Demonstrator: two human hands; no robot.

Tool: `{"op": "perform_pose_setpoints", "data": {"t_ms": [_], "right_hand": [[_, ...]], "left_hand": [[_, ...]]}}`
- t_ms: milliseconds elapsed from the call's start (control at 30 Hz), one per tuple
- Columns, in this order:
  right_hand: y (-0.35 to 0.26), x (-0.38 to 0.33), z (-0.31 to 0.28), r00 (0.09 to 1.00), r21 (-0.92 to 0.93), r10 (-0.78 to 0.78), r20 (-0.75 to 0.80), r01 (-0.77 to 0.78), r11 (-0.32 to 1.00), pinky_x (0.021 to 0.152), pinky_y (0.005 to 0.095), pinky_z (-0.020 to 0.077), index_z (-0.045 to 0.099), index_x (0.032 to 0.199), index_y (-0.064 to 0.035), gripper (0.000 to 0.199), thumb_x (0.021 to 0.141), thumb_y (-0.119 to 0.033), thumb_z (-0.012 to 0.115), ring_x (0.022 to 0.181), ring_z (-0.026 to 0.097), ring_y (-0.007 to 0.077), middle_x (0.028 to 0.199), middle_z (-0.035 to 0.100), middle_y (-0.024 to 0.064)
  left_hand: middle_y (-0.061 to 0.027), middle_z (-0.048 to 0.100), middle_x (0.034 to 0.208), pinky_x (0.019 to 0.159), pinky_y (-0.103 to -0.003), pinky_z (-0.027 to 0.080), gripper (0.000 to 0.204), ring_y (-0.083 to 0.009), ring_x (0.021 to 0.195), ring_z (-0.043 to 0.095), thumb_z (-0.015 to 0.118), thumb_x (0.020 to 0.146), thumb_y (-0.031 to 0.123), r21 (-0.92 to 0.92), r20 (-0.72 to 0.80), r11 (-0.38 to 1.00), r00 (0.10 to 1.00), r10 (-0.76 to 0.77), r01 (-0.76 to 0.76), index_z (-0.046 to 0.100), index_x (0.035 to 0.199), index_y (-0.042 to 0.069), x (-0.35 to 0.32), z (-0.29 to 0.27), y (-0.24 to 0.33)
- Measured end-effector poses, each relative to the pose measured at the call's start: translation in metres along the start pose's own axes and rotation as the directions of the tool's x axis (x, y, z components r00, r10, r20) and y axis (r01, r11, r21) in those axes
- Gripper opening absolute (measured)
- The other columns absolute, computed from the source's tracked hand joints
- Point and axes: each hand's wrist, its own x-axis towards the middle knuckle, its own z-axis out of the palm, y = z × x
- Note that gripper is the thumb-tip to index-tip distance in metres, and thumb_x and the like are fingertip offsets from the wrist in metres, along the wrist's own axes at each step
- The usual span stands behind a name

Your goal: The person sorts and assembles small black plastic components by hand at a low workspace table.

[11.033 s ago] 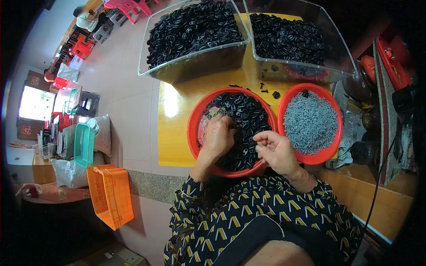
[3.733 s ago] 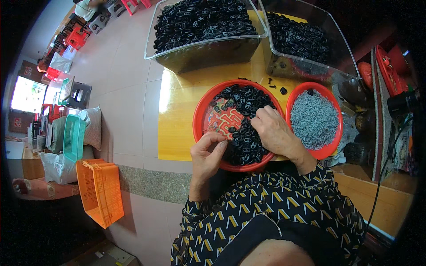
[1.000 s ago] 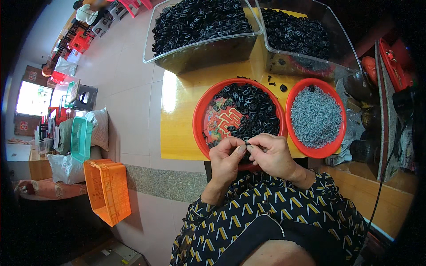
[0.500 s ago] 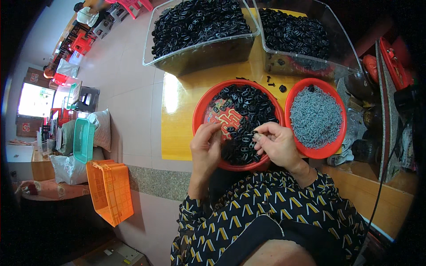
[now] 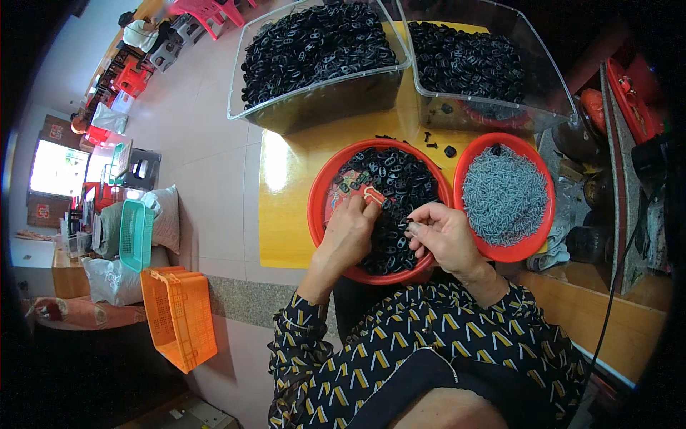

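Green basket [image 5: 134, 236]: far to the left of the round red basin [image 5: 316, 196], well apart from it
Orange crate [image 5: 180, 322]: also well left of the basin, nearer the person's body than the basket
Yellow tabletop [image 5: 282, 236]: beneath the basin, a glossy strip showing just left of it
First clear bin [image 5: 336, 104]: beyond the basin and toward its left, heaped with small black parts
Left hand [image 5: 349, 232]: over the basin's left half, back upward, fingers bent down into it; the fingertips are hidden, so I cannot tell how far apart they stand or whether they have hold of anything
Black pieces [image 5: 407, 179]: small ovals with holes, heaped across the basin's middle and right
Right hand [image 5: 446, 242]: over the basin's right side, thumb and forefinger closed on a small dark piece [image 5: 409, 221]
Loose dark bits [image 5: 449, 151]: on the tabletop, just beyond the basin
Second clear bin [image 5: 493, 120]: beyond the basin and toward its right, holding similar black parts
Second red basin [image 5: 548, 207]: just right of the round one, filled with silvery screws [image 5: 504, 196]
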Motion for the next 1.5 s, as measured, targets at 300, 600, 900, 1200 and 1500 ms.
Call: {"op": "perform_pose_setpoints", "data": {"t_ms": [300, 600, 900, 1200, 1500], "right_hand": [[0.007, 0.006, 0.002, 0.987, 0.315, 0.037, 0.157, -0.086, 0.945, 0.054, 0.0195, 0.0465, 0.052, 0.09, 0.0024, 0.011, 0.082, -0.005, 0.05, 0.066, 0.056, 0.0108, 0.08, 0.056, 0.007], [0.015, 0.005, 0.018, 0.987, 0.279, -0.118, 0.111, 0.083, 0.957, 0.064, 0.0213, 0.0473, 0.053, 0.09, 0.003, 0.01, 0.082, -0.001, 0.049, 0.073, 0.056, 0.0114, 0.085, 0.058, 0.0091], [0.011, 0.0, 0.023, 0.99, 0.262, -0.077, 0.121, 0.043, 0.964, 0.068, 0.0217, 0.0477, 0.052, 0.091, 0.0045, 0.011, 0.082, -0.002, 0.049, 0.077, 0.057, 0.0118, 0.086, 0.058, 0.0099], [0.013, 0.0, 0.026, 0.99, 0.268, -0.103, 0.1, 0.073, 0.961, 0.068, 0.0219, 0.0477, 0.052, 0.091, 0.0046, 0.011, 0.083, -0.002, 0.048, 0.076, 0.057, 0.0118, 0.086, 0.059, 0.0105], [0.01, -0.002, 0.023, 0.993, 0.289, -0.087, 0.074, 0.062, 0.955, 0.068, 0.022, 0.048, 0.052, 0.091, 0.0047, 0.011, 0.083, -0.002, 0.048, 0.077, 0.057, 0.0118, 0.085, 0.059, 0.0101]], "left_hand": [[-0.0084, 0.055, 0.077, 0.067, -0.028, 0.041, 0.018, -0.019, 0.076, 0.052, 0.059, 0.064, -0.009, -0.799, -0.201, 0.601, 0.927, -0.316, 0.032, 0.057, 0.081, -0.002, -0.027, 0.0, 0.017], [-0.0119, 0.057, 0.095, 0.078, -0.027, 0.042, 0.021, -0.0183, 0.089, 0.053, 0.063, 0.068, -0.005, -0.926, -0.214, 0.379, 0.832, -0.513, -0.005, 0.06, 0.088, -0.002, -0.042, 0.004, 0.042], [-0.0115, 0.056, 0.098, 0.079, -0.027, 0.042, 0.026, -0.0166, 0.091, 0.052, 0.063, 0.069, -0.007, -0.992, -0.014, -0.086, 0.765, -0.644, -0.091, 0.056, 0.094, -0.003, -0.046, 0.006, 0.048], [-0.0109, 0.057, 0.093, 0.073, -0.025, 0.043, 0.021, -0.0163, 0.084, 0.054, 0.065, 0.066, -0.006, -0.915, -0.32, 0.393, 0.758, -0.568, -0.091, 0.059, 0.086, -0.002, -0.048, 0.015, 0.043], [-0.0121, 0.058, 0.088, 0.073, -0.026, 0.044, 0.017, -0.0181, 0.085, 0.056, 0.061, 0.071, -0.006, -0.857, -0.287, 0.514, 0.805, -0.519, 0.026, 0.058, 0.087, -0.005, -0.049, 0.007, 0.047]]}}
